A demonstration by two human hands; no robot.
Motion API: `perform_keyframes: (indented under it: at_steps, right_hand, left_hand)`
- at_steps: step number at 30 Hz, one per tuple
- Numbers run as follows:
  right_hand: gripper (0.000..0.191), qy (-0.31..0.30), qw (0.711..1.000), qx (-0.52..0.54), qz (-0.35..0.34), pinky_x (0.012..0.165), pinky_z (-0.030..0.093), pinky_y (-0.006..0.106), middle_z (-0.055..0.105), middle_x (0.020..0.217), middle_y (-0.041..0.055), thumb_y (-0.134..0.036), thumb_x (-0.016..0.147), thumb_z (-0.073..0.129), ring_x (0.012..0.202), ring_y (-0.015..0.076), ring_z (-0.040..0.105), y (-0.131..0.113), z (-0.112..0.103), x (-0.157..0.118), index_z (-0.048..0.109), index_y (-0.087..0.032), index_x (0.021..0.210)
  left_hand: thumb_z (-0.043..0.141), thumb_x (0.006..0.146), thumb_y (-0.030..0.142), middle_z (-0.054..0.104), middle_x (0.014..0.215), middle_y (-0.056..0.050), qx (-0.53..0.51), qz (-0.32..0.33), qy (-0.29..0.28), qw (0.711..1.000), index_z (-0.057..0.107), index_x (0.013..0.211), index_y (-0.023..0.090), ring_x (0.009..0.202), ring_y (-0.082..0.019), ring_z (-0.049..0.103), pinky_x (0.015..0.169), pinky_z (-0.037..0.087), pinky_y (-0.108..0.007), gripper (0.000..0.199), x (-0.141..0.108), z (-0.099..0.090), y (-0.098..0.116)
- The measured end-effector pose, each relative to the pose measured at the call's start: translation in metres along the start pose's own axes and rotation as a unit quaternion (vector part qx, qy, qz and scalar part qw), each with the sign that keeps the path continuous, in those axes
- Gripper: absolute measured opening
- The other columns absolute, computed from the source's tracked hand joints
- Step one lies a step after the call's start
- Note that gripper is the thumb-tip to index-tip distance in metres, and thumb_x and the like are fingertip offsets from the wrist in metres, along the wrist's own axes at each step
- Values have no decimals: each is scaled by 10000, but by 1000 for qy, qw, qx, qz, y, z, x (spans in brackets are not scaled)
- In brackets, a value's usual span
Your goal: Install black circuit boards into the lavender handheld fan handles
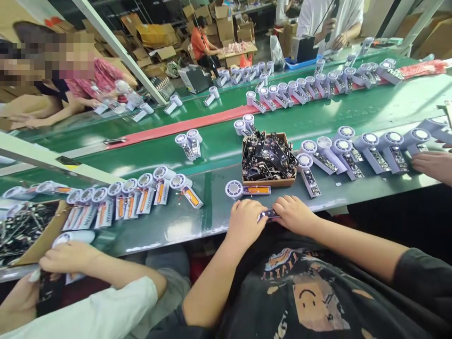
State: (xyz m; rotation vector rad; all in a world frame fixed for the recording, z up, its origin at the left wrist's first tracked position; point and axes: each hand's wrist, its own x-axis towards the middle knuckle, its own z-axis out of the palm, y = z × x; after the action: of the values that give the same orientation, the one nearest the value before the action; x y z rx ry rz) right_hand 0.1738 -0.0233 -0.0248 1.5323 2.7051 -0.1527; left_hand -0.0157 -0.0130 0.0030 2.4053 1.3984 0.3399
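Observation:
At the near table edge, my left hand point(247, 219) and my right hand point(294, 214) are both closed on a small piece between them. It shows a dark circuit board point(270, 213) with a pale lavender edge, like a handheld fan's handle; my fingers cover the rest. Just beyond my left hand lies a handheld fan point(233, 189), its handle uncovered over an orange part point(257, 190). A cardboard box point(270, 182) heaped with black circuit boards point(268, 157) stands behind my hands. Right of the box is another fan point(309, 179) with a board in its handle.
Fans with orange parts point(130, 197) line the table at left; fans with boards point(370, 150) line the right. Beyond runs a green conveyor point(151, 150) carrying more fans. A co-worker's hands point(70, 256) work at left beside another board box point(38, 240); another hand point(432, 162) reaches in at right.

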Motion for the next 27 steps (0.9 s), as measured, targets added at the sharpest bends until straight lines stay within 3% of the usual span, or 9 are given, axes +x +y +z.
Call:
perform_keyframes:
  at_steps: [6,10,14,18,20,24,27]
  right_hand:
    - [453,4,999,50,7,805,326,345,627,1149,116,-453,971,502,1016,260,551,0,-5,-2,527,-182,1333]
    - [342,-4,996,88,5,790,301,325,646,1113,80,-393,1011,440,1010,226,551,3,-3,-3,594,-232,1271]
    - [348,1,996,91,0,777,289,326,644,1096,80,-416,999,462,985,225,535,4,1,-2,601,-242,1266]
    - [389,17,998,52,-13,767,293,344,626,1074,106,-406,955,546,949,243,519,4,4,-2,575,-197,1281]
    - [342,12,999,49,-20,763,300,350,626,1042,104,-389,942,570,931,244,519,3,6,-1,597,-183,1214]
    - [290,16,998,60,-33,760,330,365,638,1002,85,-399,942,566,896,239,534,4,13,0,611,-183,1130]
    - [285,66,993,85,-51,776,357,368,654,982,79,-406,947,552,868,222,546,10,21,-9,606,-182,1115]
  left_hand:
    - [696,809,177,747,1030,-42,33,1,-38,999,719,923,225,1048,-288,637,903,482,-478,125,10,-3,-2]
    - [699,802,177,745,1023,-45,20,5,-35,999,708,917,227,1034,-275,641,899,494,-457,126,11,2,-7]
    - [684,804,180,743,1026,-48,-16,26,-23,999,703,963,222,1027,-259,644,940,497,-463,166,8,4,-15]
    - [636,869,241,711,1157,-75,-86,71,117,987,600,1227,223,1165,-246,608,1033,478,-464,361,-8,-6,-28]
    - [606,896,232,724,1079,-63,-93,69,201,973,588,1221,224,1103,-224,640,996,508,-431,326,-19,-9,-38]
    - [570,917,247,727,971,-67,-112,-25,279,953,599,1175,195,939,-202,692,887,567,-388,265,-34,0,-64]
    - [532,938,293,722,945,-73,-159,-89,315,931,591,1171,189,873,-191,706,786,593,-340,262,-38,12,-79]
